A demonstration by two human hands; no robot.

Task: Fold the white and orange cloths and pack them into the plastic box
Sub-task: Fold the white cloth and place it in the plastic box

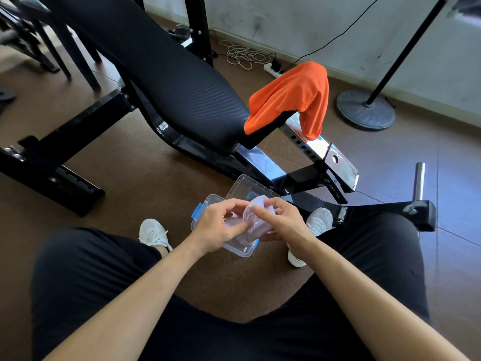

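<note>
A folded white cloth (251,220) is bunched between both hands, just above a clear plastic box (208,204) with blue clips that stands on the floor between my feet. My left hand (221,226) pinches the cloth's left side with curled fingers. My right hand (282,221) grips its right side, thumb underneath. The box's clear lid (247,187) lies tilted behind the box. An orange cloth (291,97) hangs unfolded over the end of the black weight bench (169,74), further back and to the right.
The bench's black steel frame (325,178) and a chrome peg (419,181) stand just beyond the box. A round stand base (365,110), a power strip and coiled white cable (242,53) lie near the wall. My white shoes flank the box on the brown floor.
</note>
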